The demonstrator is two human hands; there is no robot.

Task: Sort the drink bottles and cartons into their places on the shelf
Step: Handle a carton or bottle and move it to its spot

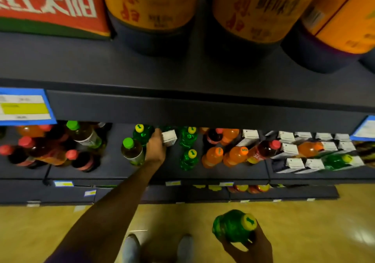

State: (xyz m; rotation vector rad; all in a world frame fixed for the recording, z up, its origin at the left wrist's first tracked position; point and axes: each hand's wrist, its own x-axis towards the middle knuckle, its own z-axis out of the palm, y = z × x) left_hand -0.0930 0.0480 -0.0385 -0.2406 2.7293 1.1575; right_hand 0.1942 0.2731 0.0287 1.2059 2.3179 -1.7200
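Observation:
My left hand (155,148) reaches into the middle shelf (203,173) and grips a white carton (169,138) standing among green bottles with yellow caps (189,139). Down by my waist, my right hand (250,246) holds another green bottle with a yellow cap (233,226). On the shelf, orange bottles (233,156) stand in the middle. A group of white cartons (316,151) sits to the right, with a green bottle (336,161) and an orange bottle (308,148) lying among them. Dark bottles with pink caps (26,151) stand at the left.
A dark upper shelf board (203,108) overhangs the bottles, carrying large orange-labelled jugs (150,9) and a red box (50,7). A tea bottle with a green cap (132,150) stands just left of my wrist. Below lies a wooden floor (304,232) with my shoes (132,246).

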